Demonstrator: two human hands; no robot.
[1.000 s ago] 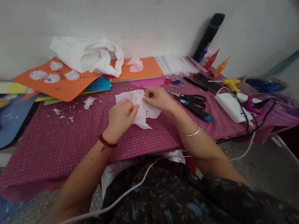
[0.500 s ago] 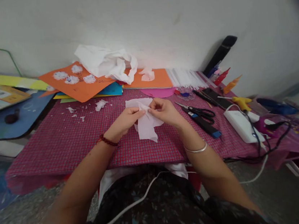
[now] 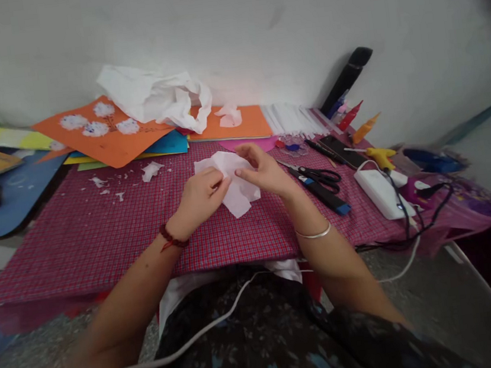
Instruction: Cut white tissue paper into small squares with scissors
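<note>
A thin white sheet of tissue paper (image 3: 238,198) is at the middle of the table, loosely creased with uneven edges. My left hand (image 3: 202,195) is closed at its left side, thumb and fingers pinching the paper; the pinched part is hidden behind the fingers. At the paper's right side, my right hand (image 3: 266,172) has its thumb and fingers apart around the edge, gripping nothing. Black-handled scissors (image 3: 316,176) lie just right of that hand, beside a black and blue cutter (image 3: 328,198).
Paper scraps (image 3: 151,171) lie to the left on the checked cloth (image 3: 122,241). Along the wall are an orange sheet with white blossoms (image 3: 111,147), crumpled white paper (image 3: 149,94) and white sticks (image 3: 294,119). A yellow glue gun (image 3: 380,157) and a white power strip (image 3: 381,194) stand right.
My right hand has let go of the tissue paper and its fingers have spread. The paper now lies flatter and turned. The view has shifted slightly to the right.
</note>
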